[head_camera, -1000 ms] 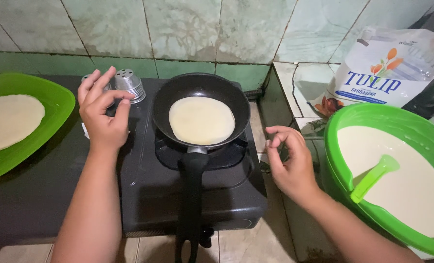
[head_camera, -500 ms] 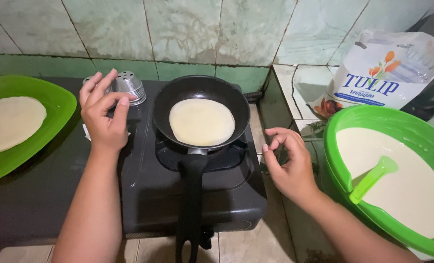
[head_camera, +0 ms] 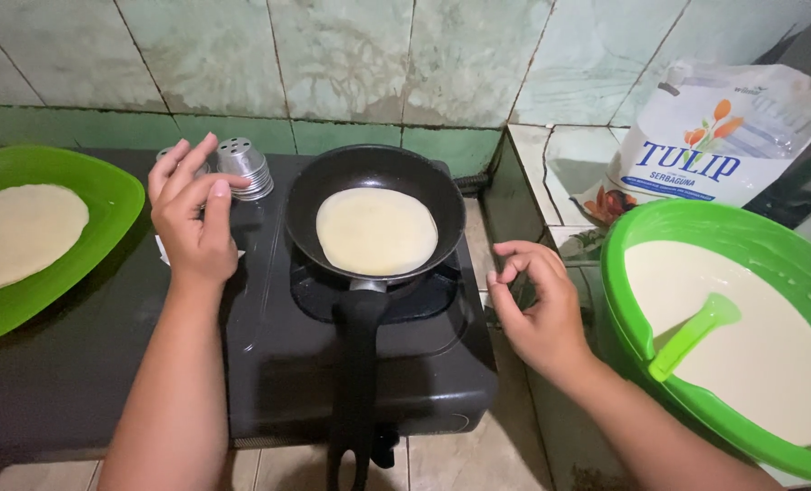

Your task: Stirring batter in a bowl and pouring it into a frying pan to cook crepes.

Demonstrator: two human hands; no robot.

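A black frying pan [head_camera: 307, 186] sits on the black stove [head_camera: 269, 364], its handle pointing toward me. A pale round crepe [head_camera: 376, 230] lies flat in it. My left hand [head_camera: 192, 218] hovers over the stove left of the pan, fingers spread and holding nothing, just in front of a small metal perforated cup [head_camera: 245, 166]. My right hand [head_camera: 537, 305] floats to the right of the stove, fingers loosely curled and holding nothing, between the pan and a green bowl [head_camera: 624, 300] of white batter with a green ladle [head_camera: 694, 334] in it.
A green plate [head_camera: 105, 195] at the left holds a finished pale crepe [head_camera: 19, 236]. A white flour bag [head_camera: 715, 136] leans on the tiled wall at the back right. The tiled wall runs close behind the stove.
Both hands stay nearly still; the fingers of my right hand shift slightly. The pan and crepe have not moved.
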